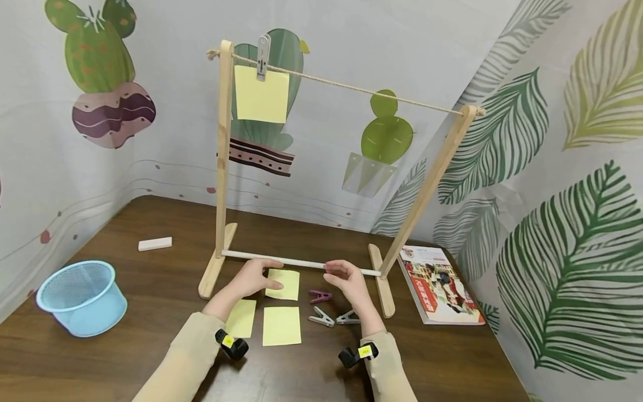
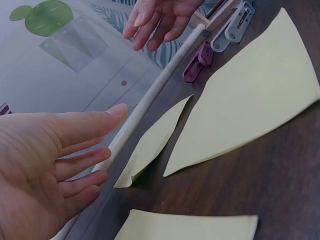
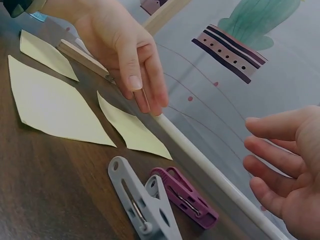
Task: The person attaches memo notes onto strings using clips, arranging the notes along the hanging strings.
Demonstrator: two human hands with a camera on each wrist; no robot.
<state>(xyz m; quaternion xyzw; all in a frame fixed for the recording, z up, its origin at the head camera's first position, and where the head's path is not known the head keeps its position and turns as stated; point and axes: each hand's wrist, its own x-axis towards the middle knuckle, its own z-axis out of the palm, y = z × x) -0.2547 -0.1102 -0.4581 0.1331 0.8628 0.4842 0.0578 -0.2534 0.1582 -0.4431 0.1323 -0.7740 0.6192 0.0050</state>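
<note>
My left hand [image 1: 256, 277] hovers beside the far yellow sticky note [image 1: 285, 285], its fingers loosely spread and holding nothing in the left wrist view. My right hand [image 1: 346, 282] is raised near the white crossbar [image 1: 301, 263], fingers relaxed with nothing between them. Two more yellow sticky notes [image 1: 282, 326] lie closer to me, one partly behind my left wrist. A purple clothespin [image 1: 320, 296] and two grey clothespins [image 1: 321, 317] rest between the hands. One grey clothespin [image 1: 263, 58] clips another sticky note [image 1: 261, 95] to the rope [image 1: 351, 87].
Wooden posts [image 1: 223, 151] with flat feet hold the rope and crossbar. At the left stands a blue mesh basket [image 1: 97, 312], with a white block [image 1: 154, 244] behind it. A book [image 1: 444, 290] lies right of the frame. Patterned cloth [image 1: 321, 184] hangs behind the table.
</note>
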